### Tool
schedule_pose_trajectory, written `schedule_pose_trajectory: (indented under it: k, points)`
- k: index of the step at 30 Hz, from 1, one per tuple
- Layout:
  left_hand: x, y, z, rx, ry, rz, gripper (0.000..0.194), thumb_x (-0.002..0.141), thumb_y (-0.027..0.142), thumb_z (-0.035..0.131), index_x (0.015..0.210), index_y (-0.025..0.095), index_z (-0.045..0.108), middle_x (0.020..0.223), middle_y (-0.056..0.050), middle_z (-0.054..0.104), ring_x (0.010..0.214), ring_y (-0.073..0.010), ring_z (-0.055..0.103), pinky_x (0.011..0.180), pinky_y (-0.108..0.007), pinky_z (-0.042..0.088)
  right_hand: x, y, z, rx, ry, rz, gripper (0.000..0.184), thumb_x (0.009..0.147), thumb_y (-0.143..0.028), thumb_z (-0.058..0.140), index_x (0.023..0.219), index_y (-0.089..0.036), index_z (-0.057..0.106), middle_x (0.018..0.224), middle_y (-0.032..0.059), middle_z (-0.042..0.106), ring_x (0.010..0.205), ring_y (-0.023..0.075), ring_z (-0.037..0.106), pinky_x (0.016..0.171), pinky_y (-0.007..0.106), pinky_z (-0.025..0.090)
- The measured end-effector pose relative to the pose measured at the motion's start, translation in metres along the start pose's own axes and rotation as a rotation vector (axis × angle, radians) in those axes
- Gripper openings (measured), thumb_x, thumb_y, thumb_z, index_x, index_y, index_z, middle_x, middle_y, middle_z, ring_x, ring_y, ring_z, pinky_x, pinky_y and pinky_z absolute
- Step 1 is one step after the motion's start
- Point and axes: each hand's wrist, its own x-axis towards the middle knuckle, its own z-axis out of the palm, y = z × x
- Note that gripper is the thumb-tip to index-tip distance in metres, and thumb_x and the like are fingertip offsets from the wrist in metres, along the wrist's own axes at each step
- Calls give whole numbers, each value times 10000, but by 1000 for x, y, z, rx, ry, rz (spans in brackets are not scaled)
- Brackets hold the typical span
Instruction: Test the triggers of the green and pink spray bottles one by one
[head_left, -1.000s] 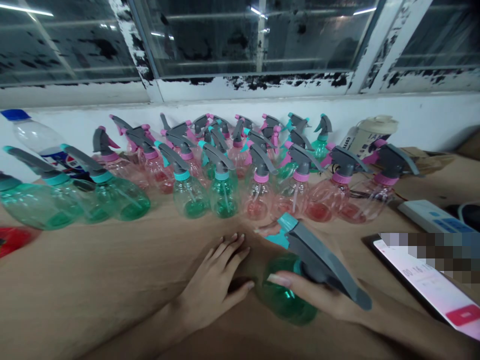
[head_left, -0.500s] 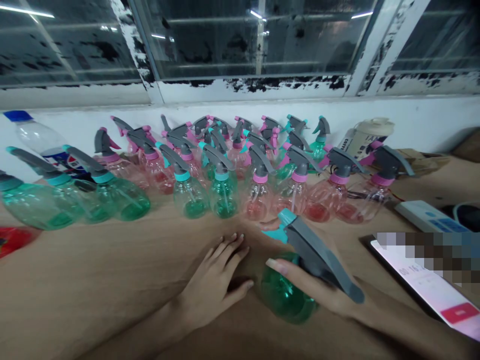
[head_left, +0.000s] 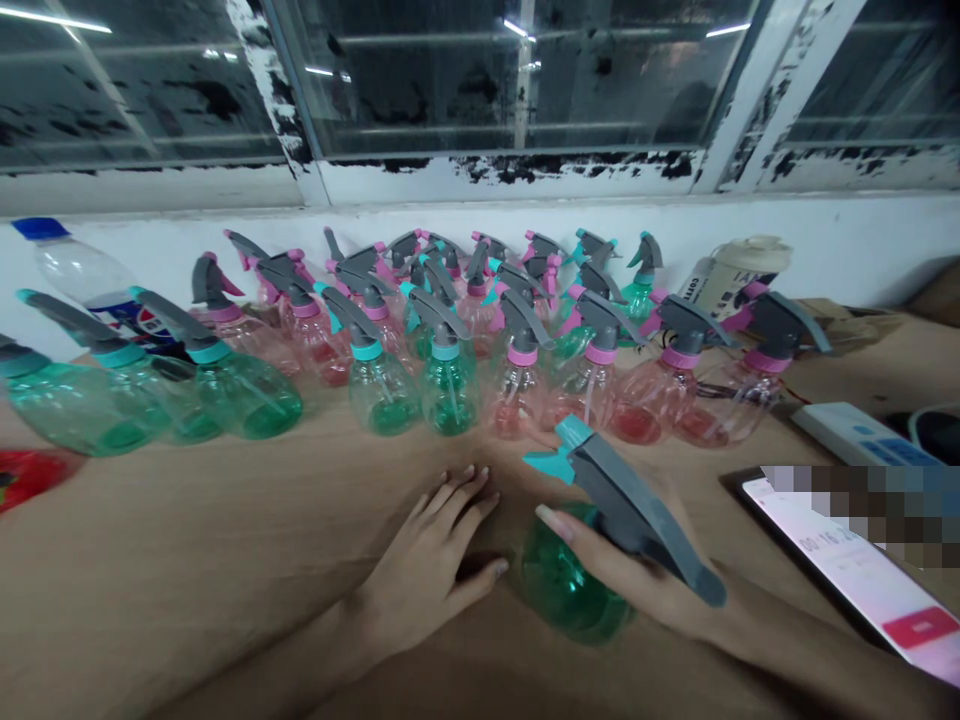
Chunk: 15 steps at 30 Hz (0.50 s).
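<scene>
My left hand (head_left: 427,560) lies palm down on the wooden table, fingers spread, with nothing in it. To its right stands a green spray bottle (head_left: 577,590) with a grey and turquoise trigger head. My right hand (head_left: 645,590) is around this bottle just below the head, the thumb on the near side and a fingertip showing beyond the nozzle. The other fingers are hidden behind the bottle. Just beyond both hands stands a row of spray bottles, among them a green one (head_left: 448,395) and a pink one (head_left: 516,400).
More spray bottles crowd behind the row, up to the white wall (head_left: 150,230). A blue-capped drink bottle (head_left: 82,275) leans at the far left, above a red packet (head_left: 30,478). On the right lie a phone (head_left: 847,560), a white device (head_left: 862,435) and a cream cup (head_left: 750,270).
My right thumb has risen slightly on the green spray bottle, and the finger behind the nozzle has shifted and points farther up. My left hand and the bottles stay in place.
</scene>
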Motion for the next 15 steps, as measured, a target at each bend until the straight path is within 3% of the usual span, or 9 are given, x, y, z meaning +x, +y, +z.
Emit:
schedule_pose_trajectory:
  k: [4, 8, 15]
  points:
    - [1, 1, -2, 5, -11, -6, 548, 878, 445, 486, 1331, 152, 391, 1405, -106, 385, 1309, -261, 302, 1055, -454, 282, 0, 1, 1, 144, -48, 50, 217, 768, -191, 578, 977, -243, 599, 954, 21, 675, 930, 191, 634, 831, 316, 526]
    - [1, 1, -3, 4, -33, -7, 550, 884, 450, 472, 1339, 154, 379, 1411, -101, 376, 1318, -258, 284, 1059, -456, 274, -2, 3, 4, 141, 35, -14, 319, 761, -200, 601, 1069, -278, 571, 966, 2, 677, 913, 189, 639, 824, 320, 525]
    - [-1, 0, -1, 3, -15, -1, 575, 883, 471, 463, 1352, 158, 353, 1415, -104, 368, 1317, -258, 282, 1043, -460, 294, -3, 4, 9, 218, 18, 116, 64, 788, -267, 608, 846, -251, 585, 789, -26, 658, 743, 142, 643, 681, 270, 521]
